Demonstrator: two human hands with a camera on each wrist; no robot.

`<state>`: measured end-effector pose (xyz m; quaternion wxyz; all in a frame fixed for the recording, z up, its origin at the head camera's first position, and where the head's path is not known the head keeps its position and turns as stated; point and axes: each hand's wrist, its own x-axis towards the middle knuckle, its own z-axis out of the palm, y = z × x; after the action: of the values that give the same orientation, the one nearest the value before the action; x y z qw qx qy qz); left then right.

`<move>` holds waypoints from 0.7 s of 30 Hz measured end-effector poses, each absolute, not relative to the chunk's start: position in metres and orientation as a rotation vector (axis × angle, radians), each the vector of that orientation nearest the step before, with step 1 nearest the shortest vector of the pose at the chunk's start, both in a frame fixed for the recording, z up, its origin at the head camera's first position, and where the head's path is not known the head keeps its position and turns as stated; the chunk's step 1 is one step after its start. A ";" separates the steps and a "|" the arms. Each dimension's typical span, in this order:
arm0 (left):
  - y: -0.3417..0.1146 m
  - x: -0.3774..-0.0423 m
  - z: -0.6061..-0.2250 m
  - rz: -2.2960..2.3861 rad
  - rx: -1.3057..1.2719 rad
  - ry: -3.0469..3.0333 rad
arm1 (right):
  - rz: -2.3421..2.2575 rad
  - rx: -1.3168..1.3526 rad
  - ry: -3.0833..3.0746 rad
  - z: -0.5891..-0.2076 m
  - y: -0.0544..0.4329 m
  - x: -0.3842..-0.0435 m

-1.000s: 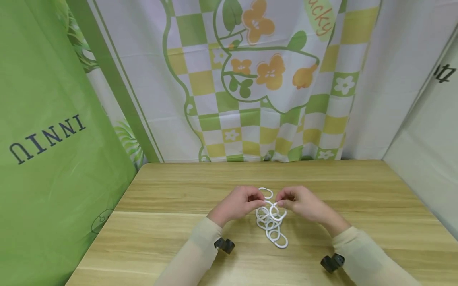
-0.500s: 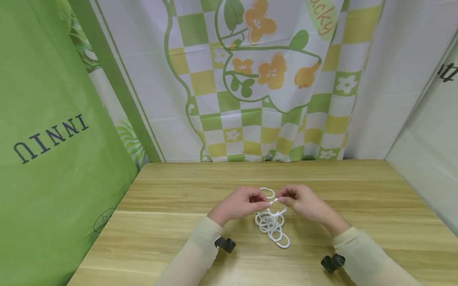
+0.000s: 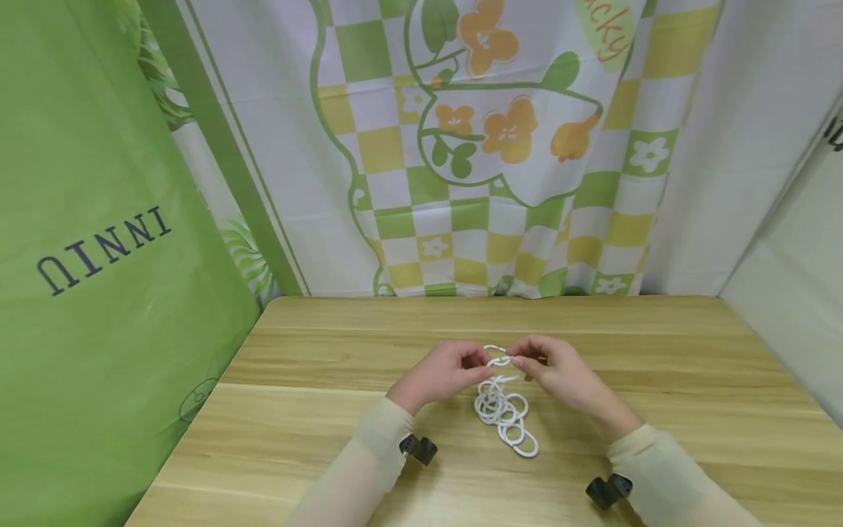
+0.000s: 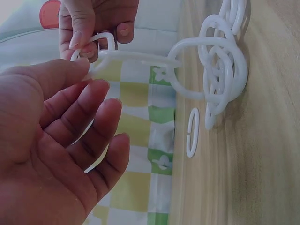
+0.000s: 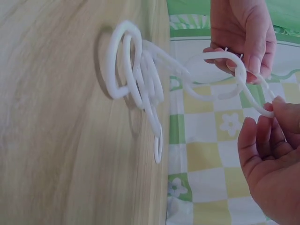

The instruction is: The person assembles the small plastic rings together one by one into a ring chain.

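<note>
White plastic C-shaped links make up a chain [image 3: 498, 410], whose heap lies on the wooden table in the head view. My left hand [image 3: 448, 372] pinches a white link between thumb and index finger; its other fingers are loosely bent in the left wrist view. Facing it, my right hand [image 3: 549, 366] pinches the end of a link [image 5: 251, 97] with thumb and fingertips. That link passes through another ring [image 5: 208, 56] leading down to the heap. The two hands are close together above the table. One separate link [image 4: 195, 133] lies on the wood beyond the heap.
The wooden table [image 3: 316, 439] reaches back to a checked, flowered curtain [image 3: 428, 197]. A green cloth [image 3: 99, 351] hangs along the left side, and a pale one [image 3: 790, 293] along the right. Small black cameras [image 3: 418, 449] sit at both wrists.
Both hands have lifted the upper links slightly away from the heap and toward the back. The chain below now stretches longer, and the head view has shifted a little.
</note>
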<state>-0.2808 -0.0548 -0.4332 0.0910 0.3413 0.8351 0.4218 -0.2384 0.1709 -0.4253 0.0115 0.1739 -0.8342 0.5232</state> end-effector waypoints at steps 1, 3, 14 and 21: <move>-0.055 -0.281 -0.432 1.256 1.005 2.481 | 1.640 0.541 -2.595 -0.425 0.170 -0.239; -0.056 -0.281 -0.430 1.262 0.987 2.482 | 1.647 0.544 -2.595 -0.427 0.170 -0.240; -0.061 -0.284 -0.425 1.234 0.988 2.516 | 1.399 0.376 -2.799 -0.439 0.178 -0.270; -0.060 -0.284 -0.426 1.233 1.014 2.494 | 1.114 0.329 -2.967 -0.449 0.175 -0.296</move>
<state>-0.2836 -0.0604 -0.4258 0.0902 0.3409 0.8388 0.4148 -0.2963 0.1747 -0.4491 -0.0222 0.1032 -0.9309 0.3497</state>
